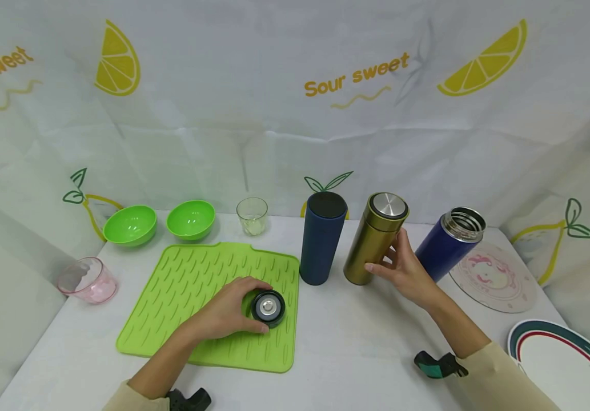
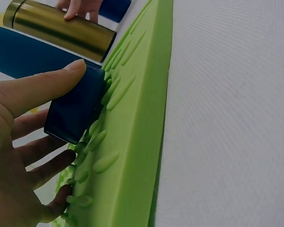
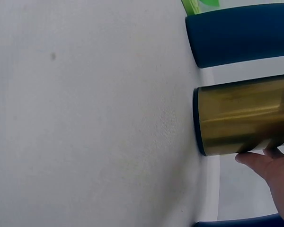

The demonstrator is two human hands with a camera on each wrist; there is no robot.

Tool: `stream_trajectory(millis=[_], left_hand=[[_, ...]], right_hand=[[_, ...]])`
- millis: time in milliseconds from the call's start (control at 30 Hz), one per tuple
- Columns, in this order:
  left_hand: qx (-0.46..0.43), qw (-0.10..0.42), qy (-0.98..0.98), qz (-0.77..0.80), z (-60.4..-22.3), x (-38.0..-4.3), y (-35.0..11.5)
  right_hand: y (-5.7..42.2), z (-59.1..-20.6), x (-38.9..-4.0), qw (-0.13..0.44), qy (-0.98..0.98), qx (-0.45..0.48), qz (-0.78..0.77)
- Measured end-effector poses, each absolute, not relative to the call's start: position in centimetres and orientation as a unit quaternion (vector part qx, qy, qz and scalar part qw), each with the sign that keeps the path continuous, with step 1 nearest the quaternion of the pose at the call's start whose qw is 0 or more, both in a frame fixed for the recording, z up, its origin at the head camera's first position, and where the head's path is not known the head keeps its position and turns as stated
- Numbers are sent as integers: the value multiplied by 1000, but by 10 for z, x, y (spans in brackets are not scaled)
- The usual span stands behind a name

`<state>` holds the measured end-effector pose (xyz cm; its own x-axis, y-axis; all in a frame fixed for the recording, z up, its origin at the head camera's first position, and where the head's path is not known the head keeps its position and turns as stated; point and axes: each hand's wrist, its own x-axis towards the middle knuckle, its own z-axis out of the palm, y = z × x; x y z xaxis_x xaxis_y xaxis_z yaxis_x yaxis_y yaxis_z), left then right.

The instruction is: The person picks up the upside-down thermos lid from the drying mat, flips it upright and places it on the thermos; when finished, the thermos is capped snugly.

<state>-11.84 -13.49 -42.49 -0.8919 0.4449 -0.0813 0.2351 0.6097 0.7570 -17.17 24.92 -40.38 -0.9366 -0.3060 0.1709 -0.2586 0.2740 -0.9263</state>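
Note:
My left hand pinches a dark blue bottle lid between thumb and fingers, low over a green ridged drying mat. The lid's underside, with a silver centre, faces up. In the left wrist view the lid appears at the mat's surface. With thumb in front and fingers at the side, my right hand grips the lower part of a gold thermos, which has a steel-topped lid and stands on the table. Right of it, an uncapped blue thermos shows its steel threaded neck.
A capped navy thermos stands between the mat and the gold one. Two green bowls and a clear glass line the back; a pink glass is at left. A round pink-printed mat and white plate lie right.

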Motion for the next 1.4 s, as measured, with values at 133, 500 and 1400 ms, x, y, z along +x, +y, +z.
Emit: stream_trajectory(millis=[133, 500, 1400], left_hand=[[189, 131, 886, 403, -426, -119, -135], [199, 113, 873, 431, -407, -125, -133], [313, -53, 811, 491, -363, -120, -58]], right_hand=[[248, -402, -168, 15, 803, -176, -569], [257, -388, -143, -41, 842, -179, -507], [223, -387, -109, -99, 762, -275, -578]])
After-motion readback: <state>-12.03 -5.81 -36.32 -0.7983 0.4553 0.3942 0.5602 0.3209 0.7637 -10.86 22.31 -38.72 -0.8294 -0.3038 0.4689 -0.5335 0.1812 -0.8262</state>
